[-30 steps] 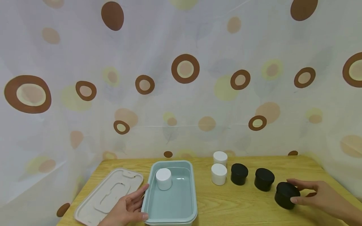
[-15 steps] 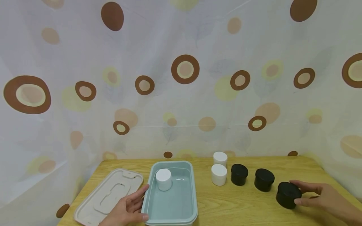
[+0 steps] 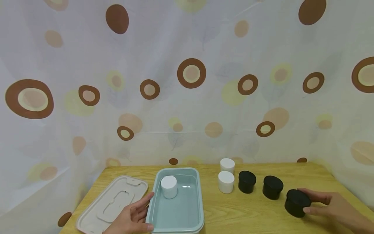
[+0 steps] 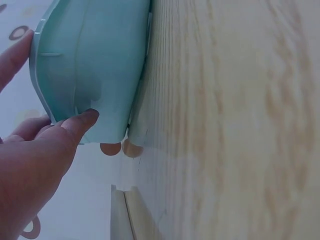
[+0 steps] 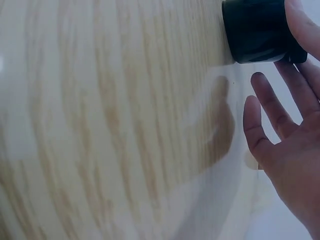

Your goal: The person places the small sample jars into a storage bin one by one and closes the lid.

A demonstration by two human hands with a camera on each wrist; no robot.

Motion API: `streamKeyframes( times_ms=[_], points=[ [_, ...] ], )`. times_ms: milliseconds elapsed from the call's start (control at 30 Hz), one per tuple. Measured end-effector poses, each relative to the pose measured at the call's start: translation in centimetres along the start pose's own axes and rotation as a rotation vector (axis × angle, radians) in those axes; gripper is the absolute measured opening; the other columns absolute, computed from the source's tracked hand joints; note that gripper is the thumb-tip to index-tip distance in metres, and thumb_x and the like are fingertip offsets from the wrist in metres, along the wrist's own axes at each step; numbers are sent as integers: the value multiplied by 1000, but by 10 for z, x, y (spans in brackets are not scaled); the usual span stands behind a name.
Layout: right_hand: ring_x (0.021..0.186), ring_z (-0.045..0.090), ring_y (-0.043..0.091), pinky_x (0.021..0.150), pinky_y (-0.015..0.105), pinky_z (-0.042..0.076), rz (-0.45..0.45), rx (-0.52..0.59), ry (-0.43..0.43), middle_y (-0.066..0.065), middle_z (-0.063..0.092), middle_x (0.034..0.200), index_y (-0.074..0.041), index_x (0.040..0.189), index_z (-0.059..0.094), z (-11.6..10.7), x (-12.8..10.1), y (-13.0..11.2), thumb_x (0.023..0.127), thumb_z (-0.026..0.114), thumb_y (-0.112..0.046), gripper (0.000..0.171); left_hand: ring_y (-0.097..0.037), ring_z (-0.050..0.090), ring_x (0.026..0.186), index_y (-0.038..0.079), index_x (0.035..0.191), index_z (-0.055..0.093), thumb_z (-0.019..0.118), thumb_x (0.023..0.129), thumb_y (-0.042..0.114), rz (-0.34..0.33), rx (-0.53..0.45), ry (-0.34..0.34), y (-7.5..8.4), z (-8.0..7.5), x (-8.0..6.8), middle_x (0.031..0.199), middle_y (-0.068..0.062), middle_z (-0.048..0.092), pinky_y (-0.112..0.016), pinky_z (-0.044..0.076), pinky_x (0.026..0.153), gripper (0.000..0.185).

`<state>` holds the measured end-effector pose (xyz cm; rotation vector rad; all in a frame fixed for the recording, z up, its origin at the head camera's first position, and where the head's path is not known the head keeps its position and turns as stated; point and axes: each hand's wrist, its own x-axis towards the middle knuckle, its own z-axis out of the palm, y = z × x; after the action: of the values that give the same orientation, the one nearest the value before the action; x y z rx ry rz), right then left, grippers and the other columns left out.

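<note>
Two sides busy: left hand [image 3: 128,216] on the tub [image 3: 179,213], right hand [image 3: 333,206] on a black jar [image 3: 296,204].
Far left, a pale lid [image 3: 112,204] lies on the bench [image 3: 233,211]; next, the part-curled left hand holds the tub's near corner between thumb and fingers, one white jar [image 3: 169,187] standing inside. Moving right: two white jars [image 3: 226,182], one behind the other, then two more black jars [image 3: 272,188], apart. And at the right end, the right hand pinches its jar between thumb and finger, two other fingers spread clear of it.
</note>
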<state>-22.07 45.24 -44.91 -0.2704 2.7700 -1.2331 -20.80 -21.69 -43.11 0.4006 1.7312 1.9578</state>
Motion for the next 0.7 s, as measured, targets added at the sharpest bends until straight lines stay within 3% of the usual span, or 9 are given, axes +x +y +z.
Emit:
streamKeyframes(
  times_ms=[200,400,500,633,700],
  points=[
    [109,49,-18,92,76,45,-1,28,-1,15,65,140,-4,158,46,2,2,1,102,72,-21,64,-45,22,154,-2,167,5,73,98,5,8,12,3,0,0,0,170,-27,7,-43,45,112,96],
    [109,52,-17,94,71,49,13,59,2,9,67,139,-6,157,49,2,3,-2,102,73,-21,62,-45,22,154,-2,167,6,73,98,4,-1,20,14,0,0,0,170,-27,8,-42,45,112,97],
    [109,54,-16,93,65,53,22,64,4,6,68,138,-10,158,49,2,1,-6,102,73,-22,62,-45,21,154,-2,167,6,73,98,4,0,21,9,0,0,0,170,-27,7,-42,45,112,96],
    [111,57,-12,88,37,58,32,112,6,-8,67,137,-11,159,48,3,2,-20,102,72,-21,62,-45,22,154,-1,167,6,73,98,5,-8,25,13,-1,0,0,170,-27,7,-42,45,112,96],
    [112,57,-12,86,32,55,44,152,-2,-11,65,139,-11,158,49,4,3,-32,102,72,-21,61,-45,22,154,-1,167,6,73,98,5,-15,26,17,-2,-1,0,170,-27,7,-43,45,112,96]
  ],
)
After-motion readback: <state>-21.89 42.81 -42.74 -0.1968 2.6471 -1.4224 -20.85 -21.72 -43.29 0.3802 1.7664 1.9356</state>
